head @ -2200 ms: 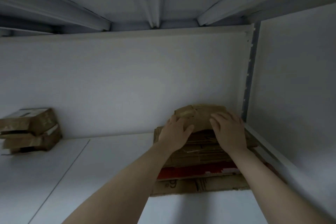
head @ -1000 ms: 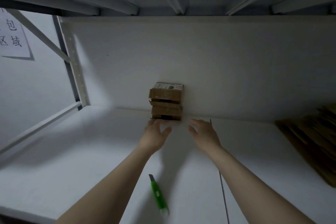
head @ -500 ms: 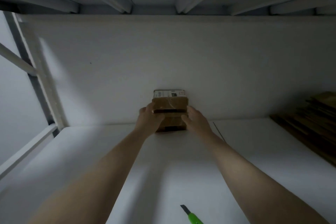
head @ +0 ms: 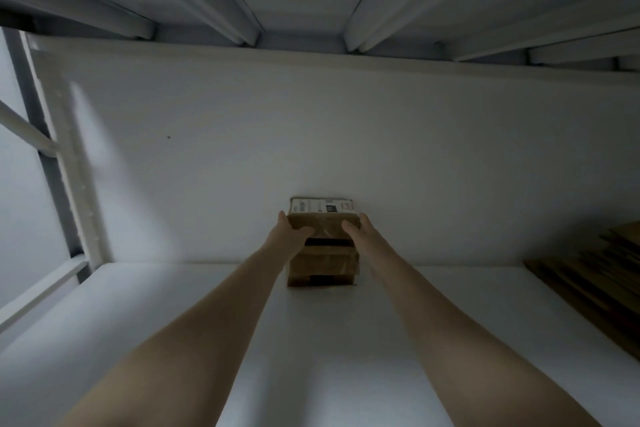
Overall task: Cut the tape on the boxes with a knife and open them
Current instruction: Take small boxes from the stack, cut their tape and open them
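Two small brown cardboard boxes stand stacked against the back wall of a white shelf. The top box (head: 323, 222) has a white label on its upper face and shiny tape on its front. My left hand (head: 289, 234) grips its left side, thumb on the front. My right hand (head: 360, 230) grips its right side the same way. The bottom box (head: 322, 269) rests on the shelf below, untouched. The knife is out of view.
The white shelf board (head: 156, 315) stretches toward me under both forearms. A pile of flattened cardboard (head: 595, 284) lies at the right edge. A metal upright (head: 65, 184) stands at the left, and beams of the shelf above (head: 304, 10) run overhead.
My hands left the flattened cardboard pile, moved left to the stacked boxes and now clasp the top one. The view tilted up, so the green knife dropped out of the frame.
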